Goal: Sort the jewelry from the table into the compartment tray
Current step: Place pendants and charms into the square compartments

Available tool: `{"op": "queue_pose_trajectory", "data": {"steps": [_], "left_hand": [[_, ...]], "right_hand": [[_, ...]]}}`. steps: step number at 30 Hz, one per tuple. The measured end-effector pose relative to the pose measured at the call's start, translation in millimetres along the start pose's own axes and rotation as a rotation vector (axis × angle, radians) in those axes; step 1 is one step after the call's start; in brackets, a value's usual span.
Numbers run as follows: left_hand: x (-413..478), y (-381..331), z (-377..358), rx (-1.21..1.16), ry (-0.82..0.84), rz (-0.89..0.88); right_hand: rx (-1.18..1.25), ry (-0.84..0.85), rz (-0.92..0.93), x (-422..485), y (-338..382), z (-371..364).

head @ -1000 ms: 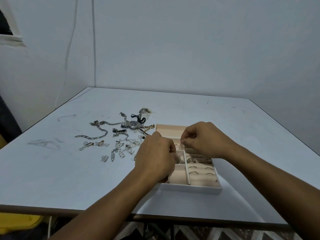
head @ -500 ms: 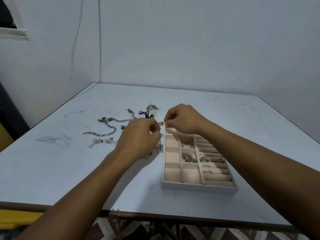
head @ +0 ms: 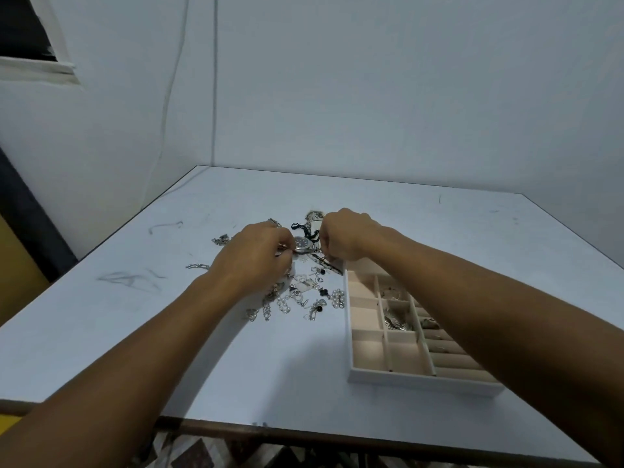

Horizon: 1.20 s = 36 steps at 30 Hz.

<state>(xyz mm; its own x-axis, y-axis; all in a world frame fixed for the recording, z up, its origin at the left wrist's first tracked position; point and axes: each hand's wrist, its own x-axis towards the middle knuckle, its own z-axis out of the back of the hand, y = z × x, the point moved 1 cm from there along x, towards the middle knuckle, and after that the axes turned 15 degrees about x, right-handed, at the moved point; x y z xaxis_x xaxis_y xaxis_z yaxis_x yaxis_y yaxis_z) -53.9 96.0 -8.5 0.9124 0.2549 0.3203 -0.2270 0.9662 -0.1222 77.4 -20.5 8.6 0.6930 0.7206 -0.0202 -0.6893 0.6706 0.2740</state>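
Loose pile of silver chains and pearl jewelry (head: pixel 305 295) on white table (head: pixel 169 332), just left of white compartment tray with beige lining (head: pixel 418 380). Silver wristwatch with dark round dial (head: pixel 303 244) at pile's far edge, between both hands. Left hand (head: pixel 256 255): fingers curled, pinching wristwatch band. Right hand (head: pixel 344 236): fingers curled at wristwatch's other side; hold not discernible.

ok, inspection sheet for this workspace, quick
Surface: white table, scuffed with grey marks.
Job's things: loose jewelry pile left of compartment tray; tray partly filled; watch at the pile's far side.
Clutter: nothing seen.
Fingers: left hand and right hand curled either side of watch; grip hidden.
Cables: two thin cables on the wall.
Surroundings: plain walls, window upper left, yellow object at left.
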Motion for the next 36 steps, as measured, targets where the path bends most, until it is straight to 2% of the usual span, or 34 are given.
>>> {"op": "queue_pose_trajectory", "data": {"steps": [6, 10, 17, 22, 29, 36], "left_hand": [[3.2, -3.7, -2.0, -0.070, -0.003, 0.030], [4.1, -7.9, -3.6, -0.189, -0.004, 0.092], [6.1, -29.2, 1.1, -0.755, -0.073, 0.318], [9.7, -51.2, 3.0, -1.119, -0.009, 0.426], [7.4, -69.7, 1.8, -1.290, 0.131, 0.389], [-0.1, -77.3, 4.1, -1.403, 0.160, 0.362]], "right_hand": [[-0.063, 0.066, 0.033, -1.2, -7.5, -0.5], [0.124, 0.039, 0.110, -10.5, -8.3, 19.0], [0.467, -0.105, 0.174, -36.6, -1.1, 55.2], [0.648, -0.151, 0.184, -50.8, 4.4, 70.0], [0.683, -0.151, 0.208, -68.4, 11.5, 89.4], [0.660, -0.234, 0.223, -68.9, 11.9, 109.3]]}}
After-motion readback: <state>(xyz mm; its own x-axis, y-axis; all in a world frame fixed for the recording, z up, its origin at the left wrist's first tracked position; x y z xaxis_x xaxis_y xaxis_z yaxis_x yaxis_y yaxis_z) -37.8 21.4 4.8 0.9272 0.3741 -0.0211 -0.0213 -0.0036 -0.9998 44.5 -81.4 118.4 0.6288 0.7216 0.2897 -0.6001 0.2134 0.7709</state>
